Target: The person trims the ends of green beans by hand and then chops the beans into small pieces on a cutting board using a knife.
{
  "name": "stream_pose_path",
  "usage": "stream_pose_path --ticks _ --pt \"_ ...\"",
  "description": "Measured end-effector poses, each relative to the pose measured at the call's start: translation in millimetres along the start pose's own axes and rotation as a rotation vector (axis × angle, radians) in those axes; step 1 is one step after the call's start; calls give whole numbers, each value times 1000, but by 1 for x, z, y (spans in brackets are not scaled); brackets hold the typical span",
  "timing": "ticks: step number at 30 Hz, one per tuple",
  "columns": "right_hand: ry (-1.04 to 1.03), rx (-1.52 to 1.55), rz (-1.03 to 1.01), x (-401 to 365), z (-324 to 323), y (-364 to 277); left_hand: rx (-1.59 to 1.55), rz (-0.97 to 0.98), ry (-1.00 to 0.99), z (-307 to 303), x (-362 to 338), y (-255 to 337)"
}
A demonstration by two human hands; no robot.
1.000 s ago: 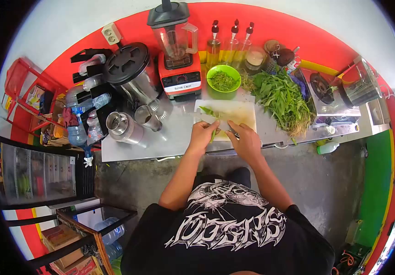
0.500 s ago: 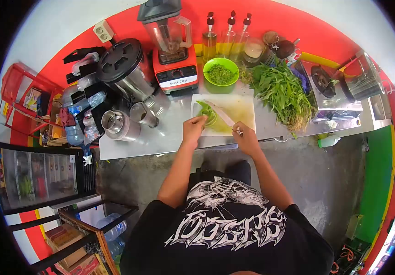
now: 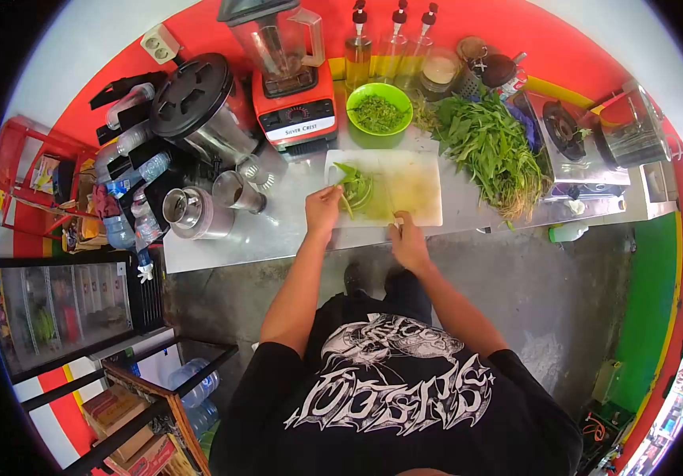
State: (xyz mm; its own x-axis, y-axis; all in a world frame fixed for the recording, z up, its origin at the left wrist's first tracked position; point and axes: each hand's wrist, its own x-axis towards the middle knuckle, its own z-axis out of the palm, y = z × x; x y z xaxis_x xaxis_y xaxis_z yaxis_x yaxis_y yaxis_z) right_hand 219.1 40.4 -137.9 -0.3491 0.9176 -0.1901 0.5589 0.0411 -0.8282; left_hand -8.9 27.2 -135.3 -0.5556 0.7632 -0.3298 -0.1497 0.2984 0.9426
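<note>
Leafy green stalks [image 3: 353, 189] lie on the left part of a white cutting board [image 3: 422, 187]. My left hand [image 3: 323, 209] is closed on them at the board's left edge. My right hand [image 3: 410, 241], closed as well, grips a knife [image 3: 391, 198] at the board's front edge. The knife's blade is seen nearly edge-on, pointing away from me, so it looks thin and faint. It stands to the right of the greens, apart from my left hand. Behind the board, a bright green bowl [image 3: 396, 136] holds chopped greens [image 3: 379, 113].
A heap of long-leaved greens [image 3: 491, 151] lies right of the board. A red blender [image 3: 294, 107], a lidded steel container [image 3: 226, 127] and a steel jug [image 3: 199, 213] stand to the left. Pump bottles [image 3: 391, 59] line the back wall. A gas stove [image 3: 567, 147] sits at right.
The knife has turned from slanting over the greens to nearly edge-on and shifted right of them. My right hand has moved slightly left and toward me. The whole view has shifted a little.
</note>
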Motion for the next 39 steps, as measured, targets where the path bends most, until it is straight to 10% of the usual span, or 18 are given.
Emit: stream_pose_path --ticks 13,15,39 --pt "121 50 14 -19 -3 -20 187 292 -195 26 -13 13" --pt "294 -31 -35 -30 -14 -7 356 601 -171 45 -18 5" --pt "73 -644 182 -22 -25 -28 761 873 -374 90 -16 -20"
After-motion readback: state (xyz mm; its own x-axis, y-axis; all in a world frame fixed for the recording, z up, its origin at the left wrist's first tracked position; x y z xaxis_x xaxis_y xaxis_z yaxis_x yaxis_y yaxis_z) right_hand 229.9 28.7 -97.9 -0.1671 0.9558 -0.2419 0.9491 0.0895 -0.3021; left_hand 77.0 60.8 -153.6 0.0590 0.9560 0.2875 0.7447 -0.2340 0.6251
